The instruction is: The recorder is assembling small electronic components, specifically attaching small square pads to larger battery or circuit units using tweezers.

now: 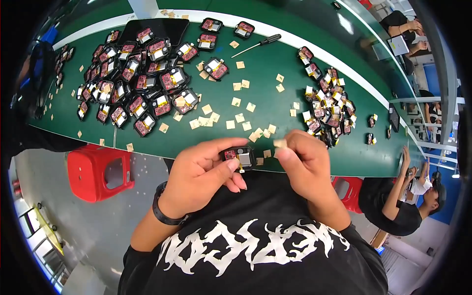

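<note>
The left hand (pixel 201 169) is curled round a small black-cased device (pixel 241 158), fingers behind it and thumb pressed on its lower left part, so the grip is closed. The device's open face is turned up, with a red circuit board on its left side and a grey rectangle on its right. It sits just over the near edge of the bench (pixel 275 54), around the middle of that edge; whether it touches the surface cannot be told.

The right hand (pixel 307 162) is level with it, just to the right and apart from it. Thumb and forefinger are closed on a small cream piece (pixel 280 143), with the other fingers folded in.

Loose cream squares (pixel 236 102) are scattered from beside the device toward the bench's middle. A large heap of similar devices (pixel 146 81) covers much of the bench's left half, and a smaller heap (pixel 332 103) lies toward its right end, beyond the right hand. A screwdriver (pixel 269 39) lies near the far edge, between the heaps.
</note>
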The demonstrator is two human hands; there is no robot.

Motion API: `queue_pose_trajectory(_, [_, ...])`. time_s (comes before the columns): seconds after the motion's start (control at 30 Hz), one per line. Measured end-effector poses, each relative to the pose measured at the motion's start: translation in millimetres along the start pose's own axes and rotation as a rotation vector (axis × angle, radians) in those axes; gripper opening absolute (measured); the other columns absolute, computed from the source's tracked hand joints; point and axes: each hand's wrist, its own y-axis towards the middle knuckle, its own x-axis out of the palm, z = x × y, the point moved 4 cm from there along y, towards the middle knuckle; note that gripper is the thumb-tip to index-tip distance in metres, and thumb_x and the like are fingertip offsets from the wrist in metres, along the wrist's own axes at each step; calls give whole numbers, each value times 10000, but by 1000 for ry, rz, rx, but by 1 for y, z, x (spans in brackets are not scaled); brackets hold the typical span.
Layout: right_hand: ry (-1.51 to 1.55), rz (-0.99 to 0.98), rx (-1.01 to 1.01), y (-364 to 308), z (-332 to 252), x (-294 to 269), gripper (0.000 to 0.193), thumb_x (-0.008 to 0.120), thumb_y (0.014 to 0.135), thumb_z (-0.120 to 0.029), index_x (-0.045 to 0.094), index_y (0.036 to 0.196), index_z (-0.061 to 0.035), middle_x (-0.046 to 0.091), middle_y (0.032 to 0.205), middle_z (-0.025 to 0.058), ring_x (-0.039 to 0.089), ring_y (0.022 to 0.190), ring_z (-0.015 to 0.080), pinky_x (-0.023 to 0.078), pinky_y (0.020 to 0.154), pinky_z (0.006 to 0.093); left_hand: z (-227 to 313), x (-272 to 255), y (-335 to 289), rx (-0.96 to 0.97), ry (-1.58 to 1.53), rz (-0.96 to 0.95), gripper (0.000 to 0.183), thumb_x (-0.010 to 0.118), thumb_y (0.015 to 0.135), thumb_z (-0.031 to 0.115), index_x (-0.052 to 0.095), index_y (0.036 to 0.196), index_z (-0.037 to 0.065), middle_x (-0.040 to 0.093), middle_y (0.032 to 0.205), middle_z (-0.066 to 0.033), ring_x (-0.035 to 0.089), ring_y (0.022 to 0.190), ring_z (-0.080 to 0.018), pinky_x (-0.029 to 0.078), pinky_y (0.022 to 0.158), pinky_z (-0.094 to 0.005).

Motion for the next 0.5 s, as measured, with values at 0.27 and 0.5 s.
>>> queue_pose_trajectory(0.27, [-290, -77, -201, -11, -33, -16, 388, 901, 779, -261, 588, 707, -43, 534, 667, 64, 535, 529, 213, 415, 491, 342, 13, 9, -14, 103, 90, -95, 465, 469, 1001, -60, 506, 1463, -89, 699, 1012, -145, 754, 857, -203, 628, 735, -288])
queue_pose_trajectory(0.5, [-570, -102, -428, -21, -57, -10, 247, 844, 753, -140, 664, 898, -51, 618, 823, 60, 595, 629, 228, 477, 527, 339, 14, 12, -19, 181, 215, -96, 493, 469, 981, -89, 498, 1473, -94, 695, 1082, -159, 753, 871, -200, 631, 739, -292])
